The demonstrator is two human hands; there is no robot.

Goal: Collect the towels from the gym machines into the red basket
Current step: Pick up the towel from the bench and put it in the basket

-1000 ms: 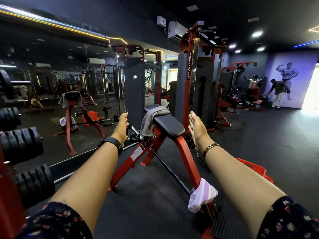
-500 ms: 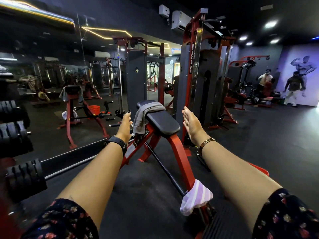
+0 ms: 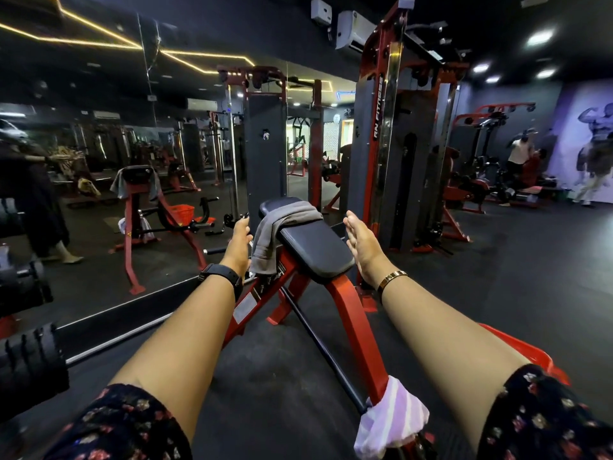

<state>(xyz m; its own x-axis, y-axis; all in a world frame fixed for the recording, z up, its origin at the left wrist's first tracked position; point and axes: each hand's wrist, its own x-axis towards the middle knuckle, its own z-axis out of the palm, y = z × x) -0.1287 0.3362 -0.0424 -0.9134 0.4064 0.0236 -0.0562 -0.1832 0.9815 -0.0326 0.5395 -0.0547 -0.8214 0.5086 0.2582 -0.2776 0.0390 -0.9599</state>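
A grey towel (image 3: 280, 232) hangs over the far left end of the black pad (image 3: 315, 249) of a red bench. My left hand (image 3: 239, 242) reaches out just left of the towel with straight fingers, holding nothing. On the pad's right side my right hand (image 3: 361, 245) is stretched out flat, also holding nothing. A white and lilac striped towel (image 3: 389, 421) hangs on the bench frame low down near me. The red basket (image 3: 527, 355) shows only as a rim behind my right forearm.
A wall mirror (image 3: 99, 194) fills the left, reflecting the bench, towels and an orange basket. Black dumbbells (image 3: 30, 363) sit on a rack at the near left. A tall cable machine (image 3: 391, 144) stands behind the bench. People stand at the far right.
I have come closer to the bench. Both hands have moved forward and now flank the pad, the left one nearly at the grey towel.
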